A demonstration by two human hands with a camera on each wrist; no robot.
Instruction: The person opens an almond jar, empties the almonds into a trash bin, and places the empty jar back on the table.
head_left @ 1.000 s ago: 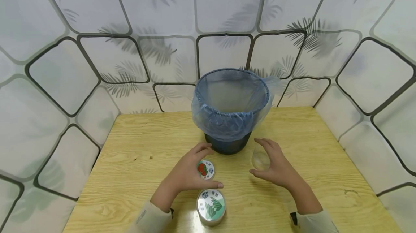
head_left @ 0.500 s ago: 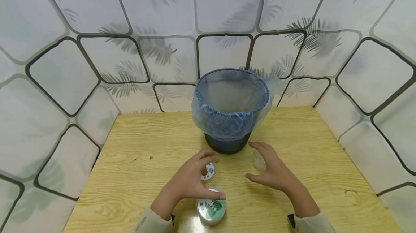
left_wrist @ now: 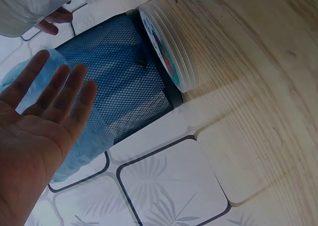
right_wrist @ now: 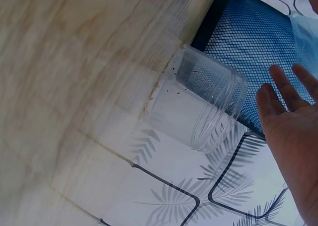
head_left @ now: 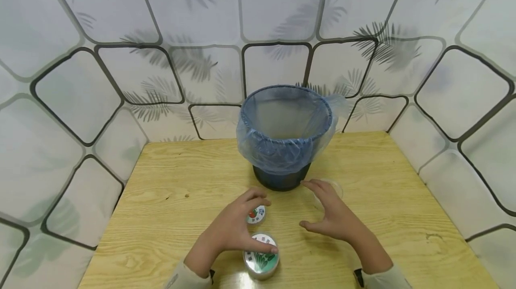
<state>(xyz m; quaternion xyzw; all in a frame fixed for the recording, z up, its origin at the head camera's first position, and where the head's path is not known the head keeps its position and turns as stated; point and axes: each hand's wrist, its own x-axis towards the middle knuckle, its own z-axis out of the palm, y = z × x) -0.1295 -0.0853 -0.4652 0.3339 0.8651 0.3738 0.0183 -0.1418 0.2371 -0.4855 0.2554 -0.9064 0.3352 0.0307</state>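
Note:
My left hand (head_left: 238,224), fingers spread and slightly bent, hovers over two round white-labelled items. Partly behind its fingertips is a flat round lid (head_left: 258,215) with a red tomato picture; the left wrist view shows that lid (left_wrist: 169,47) edge-on. Under the thumb in the head view stands a larger round container (head_left: 261,262) with a green vegetable picture. My right hand (head_left: 332,213) is likewise spread and holds nothing. Beyond it, partly hidden, stands a clear plastic jar (right_wrist: 194,102), uncapped, with dark specks inside near its bottom.
A dark mesh waste bin (head_left: 280,179) stands behind both hands, lined with a blue plastic bag (head_left: 278,152) folded over its rim. Everything rests on a wood-grain table (head_left: 181,181). Patterned wall covering (head_left: 209,69) closes in the back and both sides.
My left hand has shifted toward me, its thumb now over the green-labelled container. My right hand has drifted left, away from the clear jar. Neither has taken hold of anything.

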